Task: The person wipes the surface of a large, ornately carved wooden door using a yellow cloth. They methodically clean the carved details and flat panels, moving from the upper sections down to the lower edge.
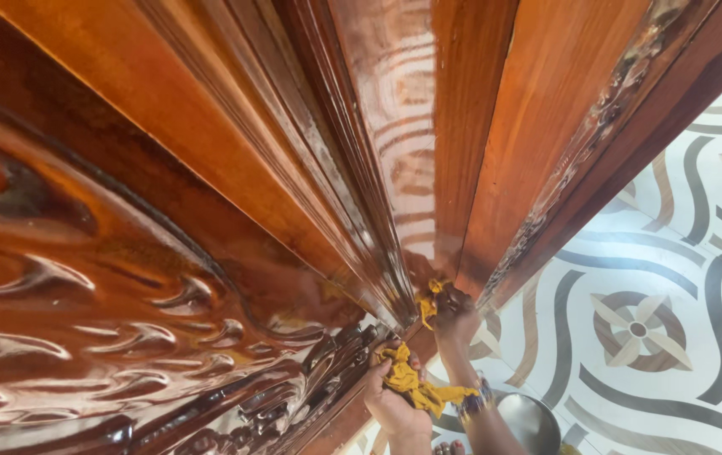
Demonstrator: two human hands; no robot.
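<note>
Down low, two hands work one carved wooden door (pixel 167 253): left hand (pixel 395 404) and right hand (pixel 455 316) each bunch a yellow cloth (pixel 407 379); patterned floor (pixel 656 278) lies open rightward.

Bowl (pixel 529 421) on floor (pixel 656 253), right of door (pixel 209 211).

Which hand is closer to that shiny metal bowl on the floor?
The right hand, I think. It holds yellow cloth against the wooden door, with its bangled wrist just above the metal bowl. The left hand grips more yellow cloth further left of the bowl.
</note>
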